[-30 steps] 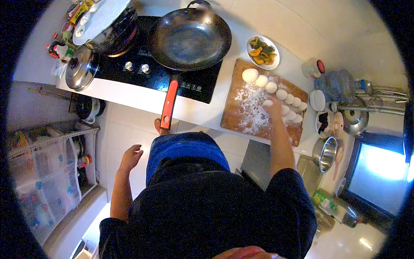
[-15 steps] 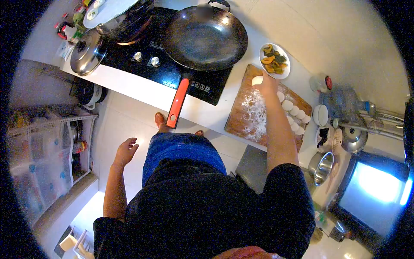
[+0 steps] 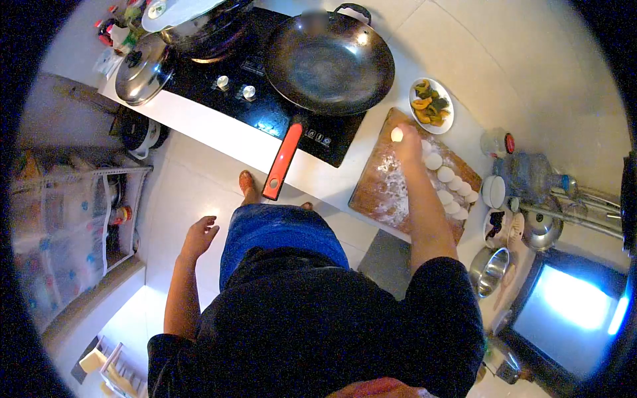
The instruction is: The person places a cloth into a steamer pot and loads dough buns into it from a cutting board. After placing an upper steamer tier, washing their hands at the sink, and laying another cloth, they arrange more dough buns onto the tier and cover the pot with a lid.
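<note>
My right hand [image 3: 409, 146] is over the far left part of a wooden cutting board [image 3: 366, 188]. Its fingers are closed on a small white piece of dough [image 3: 397, 134], partly hidden by the hand. Beside the hand and forearm, several round white dough pieces [image 3: 433, 161] lie along the board's right side. Loose flour [image 3: 393, 189] dusts the board's middle. My left hand [image 3: 201, 237] hangs in the air left of my body, fingers apart, holding nothing.
A wok [image 3: 332, 69] with a red handle [image 3: 283, 161] sits on the black cooktop [image 3: 265, 116]; the handle juts past the counter edge. Near the board are a plate of cut squash [image 3: 431, 106], a white bowl [image 3: 493, 191] and a metal bowl [image 3: 490, 272]. A pot lid [image 3: 142, 69] lies left.
The view has shifted slightly. My right hand has turned a little with the dough, which now shows as a smaller oval. My left hand remains apart from everything.
</note>
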Demonstrator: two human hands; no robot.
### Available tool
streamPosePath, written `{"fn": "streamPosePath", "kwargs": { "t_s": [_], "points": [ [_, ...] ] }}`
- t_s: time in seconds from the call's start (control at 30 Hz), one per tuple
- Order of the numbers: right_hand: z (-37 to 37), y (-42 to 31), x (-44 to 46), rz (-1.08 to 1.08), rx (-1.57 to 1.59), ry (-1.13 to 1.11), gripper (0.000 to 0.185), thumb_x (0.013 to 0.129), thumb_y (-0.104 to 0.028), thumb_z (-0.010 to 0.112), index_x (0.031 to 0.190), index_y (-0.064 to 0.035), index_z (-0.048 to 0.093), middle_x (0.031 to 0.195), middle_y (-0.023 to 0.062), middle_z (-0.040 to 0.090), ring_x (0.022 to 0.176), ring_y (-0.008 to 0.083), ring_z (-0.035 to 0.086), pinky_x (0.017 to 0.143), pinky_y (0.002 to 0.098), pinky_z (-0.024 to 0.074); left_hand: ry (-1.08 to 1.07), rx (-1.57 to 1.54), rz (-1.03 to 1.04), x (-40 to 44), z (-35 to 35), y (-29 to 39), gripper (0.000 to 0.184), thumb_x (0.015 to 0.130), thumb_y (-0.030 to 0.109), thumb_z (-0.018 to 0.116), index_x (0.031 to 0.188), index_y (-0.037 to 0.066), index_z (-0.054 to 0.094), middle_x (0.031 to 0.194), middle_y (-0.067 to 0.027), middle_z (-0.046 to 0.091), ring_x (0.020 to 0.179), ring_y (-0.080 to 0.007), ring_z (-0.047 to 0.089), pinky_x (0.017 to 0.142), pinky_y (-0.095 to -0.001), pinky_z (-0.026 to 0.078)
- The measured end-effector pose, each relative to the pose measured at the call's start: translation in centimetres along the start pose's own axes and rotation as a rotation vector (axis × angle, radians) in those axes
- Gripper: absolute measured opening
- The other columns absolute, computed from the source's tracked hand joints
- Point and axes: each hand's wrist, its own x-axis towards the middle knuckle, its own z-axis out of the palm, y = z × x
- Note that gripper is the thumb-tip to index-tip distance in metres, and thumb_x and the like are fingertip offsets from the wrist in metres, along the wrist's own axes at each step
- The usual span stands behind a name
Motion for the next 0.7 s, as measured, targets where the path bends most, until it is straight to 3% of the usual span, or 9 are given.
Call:
{"fn": "streamPosePath", "kwargs": {
  "t_s": [0.13, 0.2, 0.3, 0.4, 0.5, 0.6, 0.7],
  "points": [
    [-0.8, -1.0, -0.6, 0.019, 0.161, 0.033, 0.046, 0.06, -0.009, 0.066, 0.103, -0.0016, 0.055, 0.103, 0.0198, 0.054, 0.097, 0.0344, 0.051, 0.086, 0.038, 0.0404, -0.017, 0.034, -0.065, 0.3, -0.3, 0.3, 0.036, 0.078, 0.024, 0.059, 0.108, 0.003, 0.053, 0.101, -0.0171, 0.059, 0.089, -0.0272, 0.059, 0.077, -0.0353, 0.048],
    [0.3, -0.1, -0.3, -0.059, 0.077, 0.109, 0.05, 0.057, -0.01, 0.069, 0.104, -0.0013, 0.054, 0.101, 0.0199, 0.054, 0.096, 0.0354, 0.05, 0.084, 0.0396, 0.0406, -0.01, 0.018, -0.048, 0.4, -0.2, -0.3, 0.035, 0.078, 0.025, 0.058, 0.107, 0.004, 0.054, 0.101, -0.0172, 0.059, 0.09, -0.0276, 0.058, 0.077, -0.0344, 0.048],
    [1.2, 1.3, 0.0, -0.004, 0.061, 0.036, 0.054, 0.053, -0.009, 0.073, 0.103, -0.0025, 0.054, 0.101, 0.0193, 0.054, 0.094, 0.0337, 0.052, 0.082, 0.0375, 0.042, 0.028, 0.018, -0.066, 0.0, -0.8, 0.7, 0.035, 0.078, 0.025, 0.058, 0.107, 0.005, 0.054, 0.101, -0.0166, 0.059, 0.089, -0.0279, 0.058, 0.077, -0.0342, 0.047],
    [0.3, 1.0, -0.9, 0.185, 0.354, 0.079, 0.05, 0.056, -0.006, 0.073, 0.102, -0.0027, 0.054, 0.099, 0.015, 0.055, 0.089, 0.0269, 0.054, 0.078, 0.0341, 0.0447, 0.041, -0.003, -0.081, 0.0, -1.2, 0.1, 0.036, 0.078, 0.026, 0.058, 0.107, 0.005, 0.055, 0.1, -0.0163, 0.059, 0.088, -0.0281, 0.059, 0.077, -0.0344, 0.047],
    [-1.3, 0.0, -0.2, 0.711, 1.072, 0.124, 0.049, 0.06, -0.001, 0.07, 0.106, -0.0036, 0.053, 0.098, 0.0102, 0.055, 0.088, 0.0213, 0.055, 0.07, 0.0303, 0.0496, 0.039, -0.043, -0.1, -0.1, -2.1, -0.6, 0.038, 0.077, 0.027, 0.058, 0.107, 0.005, 0.055, 0.101, -0.0164, 0.059, 0.086, -0.0285, 0.06, 0.077, -0.0356, 0.047],
    [-6.3, -5.0, 3.9, 0.547, 0.945, 0.137, 0.055, 0.061, 0.001, 0.07, 0.112, -0.0042, 0.05, 0.102, 0.01, 0.054, 0.088, 0.0216, 0.055, 0.068, 0.0289, 0.0505, -0.015, -0.03, -0.121, 1.6, -3.2, -3.2, 0.038, 0.077, 0.029, 0.057, 0.107, 0.005, 0.055, 0.101, -0.0168, 0.059, 0.086, -0.0285, 0.06, 0.077, -0.0357, 0.047],
    [-12.5, -17.0, 9.2, 0.283, 0.832, 0.111, 0.055, 0.061, -0.001, 0.07, 0.113, -0.0052, 0.05, 0.105, 0.0093, 0.054, 0.09, 0.0216, 0.055, 0.071, 0.0291, 0.0495, -0.037, -0.016, -0.045, 5.2, -5.8, -5.6, 0.038, 0.078, 0.028, 0.058, 0.108, 0.005, 0.055, 0.099, -0.0164, 0.06, 0.085, -0.0276, 0.06, 0.076, -0.0357, 0.048]
  ]
}}
